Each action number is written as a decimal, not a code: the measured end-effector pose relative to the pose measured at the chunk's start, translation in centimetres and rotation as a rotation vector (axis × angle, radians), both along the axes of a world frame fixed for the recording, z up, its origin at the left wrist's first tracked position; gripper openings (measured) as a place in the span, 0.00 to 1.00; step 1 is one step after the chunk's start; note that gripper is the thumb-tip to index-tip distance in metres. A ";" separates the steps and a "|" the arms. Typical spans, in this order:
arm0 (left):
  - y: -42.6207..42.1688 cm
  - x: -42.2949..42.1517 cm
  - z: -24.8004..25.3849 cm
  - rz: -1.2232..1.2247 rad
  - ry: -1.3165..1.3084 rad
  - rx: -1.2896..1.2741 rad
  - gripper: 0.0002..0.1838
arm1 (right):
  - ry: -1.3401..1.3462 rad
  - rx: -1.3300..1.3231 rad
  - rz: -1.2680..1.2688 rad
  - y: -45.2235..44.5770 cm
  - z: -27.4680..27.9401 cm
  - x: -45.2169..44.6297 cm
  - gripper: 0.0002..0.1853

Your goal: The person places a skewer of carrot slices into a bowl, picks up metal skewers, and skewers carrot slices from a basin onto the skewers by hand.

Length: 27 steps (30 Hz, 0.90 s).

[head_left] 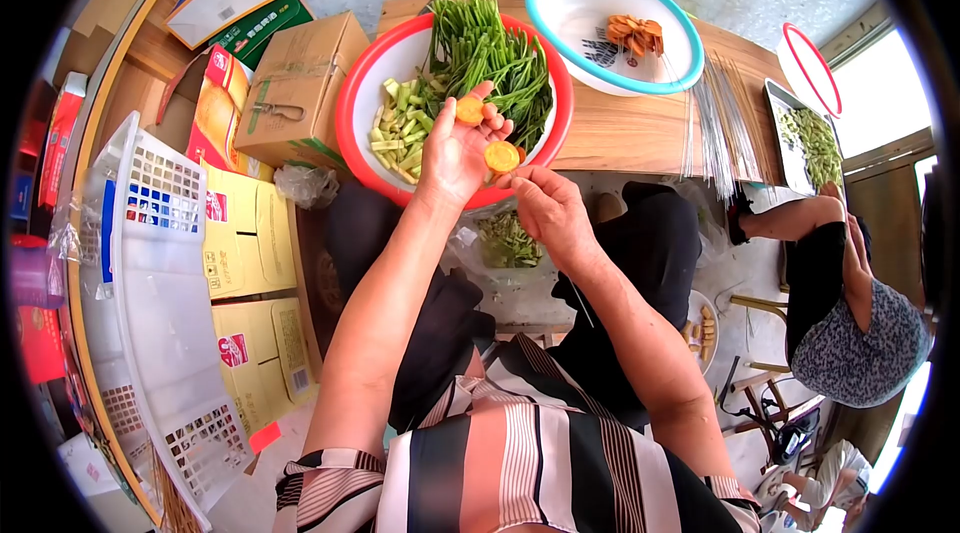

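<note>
My left hand (452,148) is palm up over a red-rimmed basin (353,123), its fingers curled about a round orange vegetable slice (469,111). A second orange slice (501,157) is between my two hands, close to the fingertips of my right hand (550,211). That hand is closed in a pinch, and a thin skewer (582,303) trails below it; its tip is hard to make out. The basin contains long green stalks (478,43) and pale green chopped pieces (400,128).
A teal-rimmed basin (690,68) contains orange-brown slices (635,34). Loose thin skewers (722,123) overhang the table (620,148). Farther right, a metal tray (790,158) bears green pieces beside another person (860,333). Cartons (300,83) and a white plastic basket (165,283) stand left.
</note>
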<state>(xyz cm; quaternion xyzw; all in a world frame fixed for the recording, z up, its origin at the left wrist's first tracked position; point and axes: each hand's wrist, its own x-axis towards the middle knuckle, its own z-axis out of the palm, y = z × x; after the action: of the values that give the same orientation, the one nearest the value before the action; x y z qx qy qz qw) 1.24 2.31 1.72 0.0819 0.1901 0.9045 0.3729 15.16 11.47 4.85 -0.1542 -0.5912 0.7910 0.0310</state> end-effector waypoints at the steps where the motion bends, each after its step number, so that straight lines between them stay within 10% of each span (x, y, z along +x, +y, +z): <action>1: 0.1 -0.1 -0.2 0.001 0.002 0.016 0.24 | -0.004 -0.025 0.006 0.1 0.0 0.0 0.11; 27: 0.3 0.8 1.2 -0.013 0.105 -0.129 0.23 | -0.024 -0.036 -0.008 0.5 0.5 0.2 0.12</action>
<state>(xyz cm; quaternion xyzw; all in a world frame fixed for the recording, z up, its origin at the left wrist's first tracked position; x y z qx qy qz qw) 2.02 2.57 2.96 0.1061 0.2668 0.8824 0.3727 15.34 11.99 5.33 -0.1668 -0.5765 0.7995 0.0243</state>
